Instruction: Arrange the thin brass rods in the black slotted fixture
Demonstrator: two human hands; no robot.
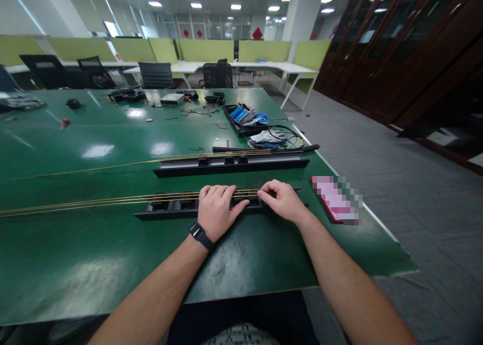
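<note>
Across the green table in front of me lies a long black rail [171, 214] with dark blocks inside its channel. Several thin gold-coloured rods [113, 201] run along it and stick out far past its left end. My left hand [216, 206], with a dark watch on the wrist, grips the middle of the rail, fingers over the rods and thumb along the near side. Near the rail's right end, my right hand [285, 201] pinches at the rods with thumb and forefinger; the fingertips hide the exact contact.
Behind lies a second black rail [230, 170] with rods over it. A black tray [234, 123] with blue items, gloves [267, 138] and cables sits farther back. A red-edged flat item [335, 199], partly pixelated, lies near the table's right edge. Small parts and tools are scattered at the back.
</note>
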